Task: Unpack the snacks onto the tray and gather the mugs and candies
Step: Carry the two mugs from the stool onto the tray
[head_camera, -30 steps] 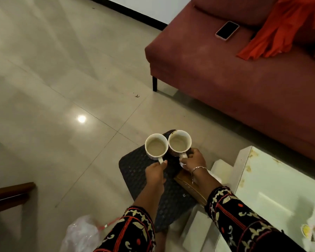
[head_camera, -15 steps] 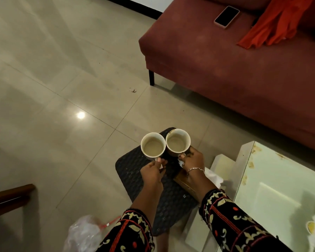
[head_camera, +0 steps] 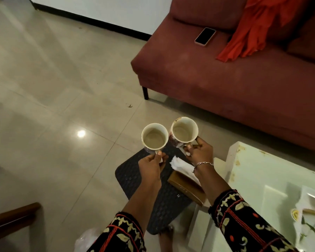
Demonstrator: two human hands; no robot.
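Two cream mugs with stained insides are held side by side above the floor. My left hand point(head_camera: 151, 167) grips the handle of the left mug point(head_camera: 154, 138). My right hand point(head_camera: 200, 151) grips the handle of the right mug point(head_camera: 184, 131), which tilts slightly. Beneath them lies a dark woven tray point(head_camera: 135, 180) bearing a brown box point(head_camera: 185, 188) with white tissue point(head_camera: 182, 166) poking out. The mugs are lifted off the tray, past its far edge.
A red sofa point(head_camera: 225, 84) stands ahead on the right with a phone point(head_camera: 205, 36) and orange cloth point(head_camera: 249, 28). A white glass-topped table point(head_camera: 265, 179) is at my right. A plastic bag point(head_camera: 85, 239) lies by my left sleeve; dark wooden furniture point(head_camera: 11, 220) at left.
Both mugs have risen off the tray and spread slightly apart, uncovering the tissue. The view has swung so the sofa sits lower and further right.
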